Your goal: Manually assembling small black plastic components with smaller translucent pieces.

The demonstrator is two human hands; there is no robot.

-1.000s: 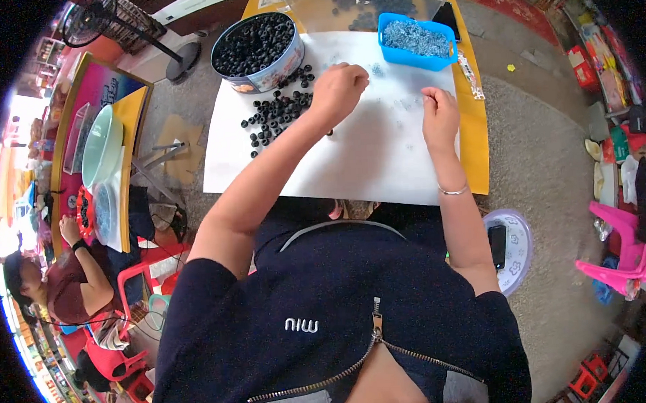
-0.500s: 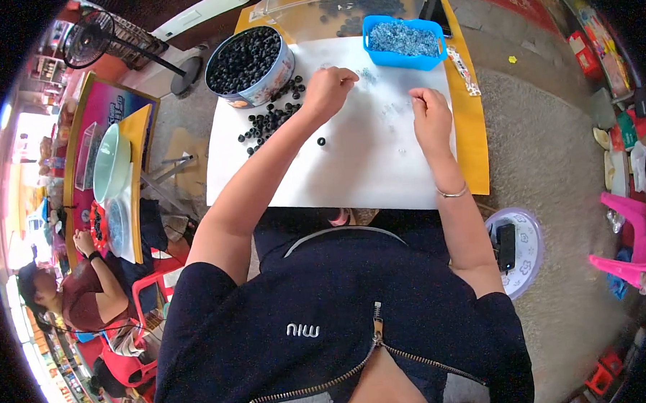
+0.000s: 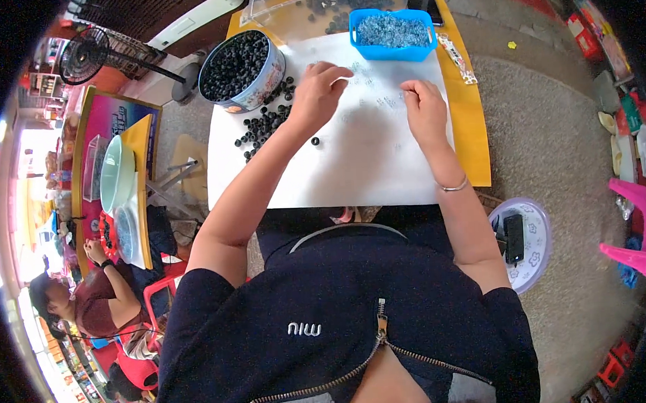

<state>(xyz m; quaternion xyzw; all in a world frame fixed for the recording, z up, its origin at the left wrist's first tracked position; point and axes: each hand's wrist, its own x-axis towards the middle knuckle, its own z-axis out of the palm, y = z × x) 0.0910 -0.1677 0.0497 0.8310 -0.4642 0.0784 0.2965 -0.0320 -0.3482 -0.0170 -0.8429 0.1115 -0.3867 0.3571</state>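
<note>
My left hand hovers over the white sheet, its thumb and forefinger pinched together; whatever they grip is too small to make out. To its right, my right hand is also closed, fingertips drawn together, with any held thing hidden. Small clear pieces lie scattered on the sheet between the hands. Beside my left forearm is a pile of black ring-shaped pieces, and one black ring lies apart. A round tin full of black pieces and a blue basket of clear bluish pieces stand beyond.
A clear plastic box with black pieces sits at the table's far edge, near a dark phone. On the right lies a patterned strip. Another person sits at a table on the left. A round lilac stool stands right.
The view has shifted slightly. My left hand has moved a little nearer and left, its fingers still pinched. My right hand stays closed in nearly the same place.
</note>
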